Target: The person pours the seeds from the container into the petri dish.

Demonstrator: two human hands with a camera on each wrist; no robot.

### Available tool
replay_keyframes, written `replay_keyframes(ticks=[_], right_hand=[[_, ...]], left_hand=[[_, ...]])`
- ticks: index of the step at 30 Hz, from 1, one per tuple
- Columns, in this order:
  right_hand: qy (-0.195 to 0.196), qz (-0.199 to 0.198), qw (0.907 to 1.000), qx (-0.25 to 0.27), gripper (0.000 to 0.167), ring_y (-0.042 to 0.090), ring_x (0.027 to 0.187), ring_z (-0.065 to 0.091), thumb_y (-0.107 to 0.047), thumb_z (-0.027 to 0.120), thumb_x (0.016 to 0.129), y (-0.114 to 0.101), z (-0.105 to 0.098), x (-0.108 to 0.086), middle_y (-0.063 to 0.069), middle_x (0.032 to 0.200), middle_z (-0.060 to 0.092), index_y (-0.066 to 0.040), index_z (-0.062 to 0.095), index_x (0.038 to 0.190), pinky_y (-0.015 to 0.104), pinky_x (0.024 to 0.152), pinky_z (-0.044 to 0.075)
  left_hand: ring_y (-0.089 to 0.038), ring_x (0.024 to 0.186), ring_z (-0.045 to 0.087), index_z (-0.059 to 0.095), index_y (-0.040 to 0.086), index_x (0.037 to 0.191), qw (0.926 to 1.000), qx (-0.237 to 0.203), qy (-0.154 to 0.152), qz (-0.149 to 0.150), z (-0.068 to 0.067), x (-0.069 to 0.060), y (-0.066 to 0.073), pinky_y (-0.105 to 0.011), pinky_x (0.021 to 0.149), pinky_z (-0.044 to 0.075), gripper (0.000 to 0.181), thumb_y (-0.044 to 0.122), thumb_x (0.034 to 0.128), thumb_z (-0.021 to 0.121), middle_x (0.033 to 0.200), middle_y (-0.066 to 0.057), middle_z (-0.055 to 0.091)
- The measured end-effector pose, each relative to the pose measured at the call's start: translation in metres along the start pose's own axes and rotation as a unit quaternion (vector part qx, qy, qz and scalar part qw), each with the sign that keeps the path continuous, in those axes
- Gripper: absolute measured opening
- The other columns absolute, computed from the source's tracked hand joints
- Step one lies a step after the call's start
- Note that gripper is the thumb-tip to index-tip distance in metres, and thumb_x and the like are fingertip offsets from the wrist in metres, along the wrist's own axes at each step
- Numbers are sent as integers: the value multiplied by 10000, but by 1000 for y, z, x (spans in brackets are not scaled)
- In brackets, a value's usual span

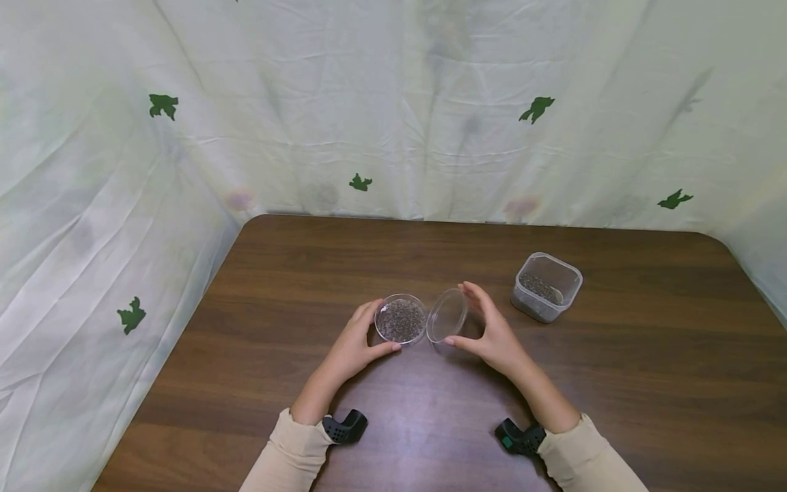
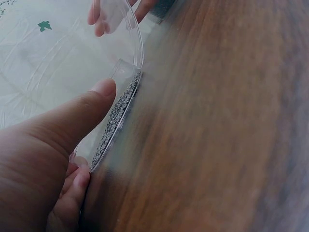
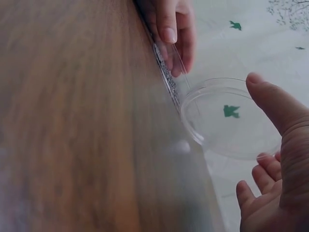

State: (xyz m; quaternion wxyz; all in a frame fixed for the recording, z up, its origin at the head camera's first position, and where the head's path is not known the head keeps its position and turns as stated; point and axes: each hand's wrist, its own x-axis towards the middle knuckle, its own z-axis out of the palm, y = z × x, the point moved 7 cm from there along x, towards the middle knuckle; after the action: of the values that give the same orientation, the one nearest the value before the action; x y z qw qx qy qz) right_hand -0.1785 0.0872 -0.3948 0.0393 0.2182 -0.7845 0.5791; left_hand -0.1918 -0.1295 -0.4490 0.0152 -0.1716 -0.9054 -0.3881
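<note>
A round clear petri dish (image 1: pixel 401 321) full of grey-black grains sits flat on the table. My left hand (image 1: pixel 353 348) grips it by the side, thumb at the near rim and fingers round the far left. In the left wrist view the grains (image 2: pixel 114 123) show as a layer behind the clear wall. Just right of the dish, a clear round lid (image 1: pixel 447 317) stands tilted, its lower left edge close to the dish rim. My right hand (image 1: pixel 494 338) holds the lid between thumb and fingers. The right wrist view shows nothing inside the lid (image 3: pixel 227 128).
A clear square plastic tub (image 1: pixel 546 287) with similar grains at its bottom stands to the right, beyond my right hand. Brown wood-grain table (image 1: pixel 307 266) lies under everything. A pale curtain (image 1: pixel 399 109) with green bird-like shapes hangs along the table's back and left side.
</note>
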Motion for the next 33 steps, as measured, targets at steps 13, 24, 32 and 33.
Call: replay_keyframes(ticks=[13,24,32,33], right_hand=[[-76,162,9998,-110,829,330,1233,317,-38,790,655,-2,8,7,203,1346,357,39,321,1335,515,992,242],[-215,222,9992,252,853,302,1266,269,-19,784,656,5,15,14,180,1378,310,16,298,1356,501,1008,225],[-450,202,9954,826,890,391,1246,280,60,758,654,11,25,20,256,1393,231,40,223,1365,516,995,245],[-493,197,9948,870,898,403,1237,290,64,756,654,12,26,20,259,1396,218,39,212,1368,516,994,246]], left_hand=[[-269,1215,360,355,5,1350,10000,-34,-4,-7,0,-1,1,-415,1002,283,854,328,682,777,1314,-168,392],[-267,1212,363,356,3,1348,10000,-40,1,10,0,0,1,-416,1001,284,854,332,682,776,1314,-164,393],[-264,1210,366,354,2,1351,10000,-53,7,-23,0,0,0,-409,1002,283,858,326,680,780,1312,-166,394],[-263,1211,366,354,3,1351,10000,-55,7,-22,0,0,0,-408,1003,283,858,326,680,780,1313,-164,394]])
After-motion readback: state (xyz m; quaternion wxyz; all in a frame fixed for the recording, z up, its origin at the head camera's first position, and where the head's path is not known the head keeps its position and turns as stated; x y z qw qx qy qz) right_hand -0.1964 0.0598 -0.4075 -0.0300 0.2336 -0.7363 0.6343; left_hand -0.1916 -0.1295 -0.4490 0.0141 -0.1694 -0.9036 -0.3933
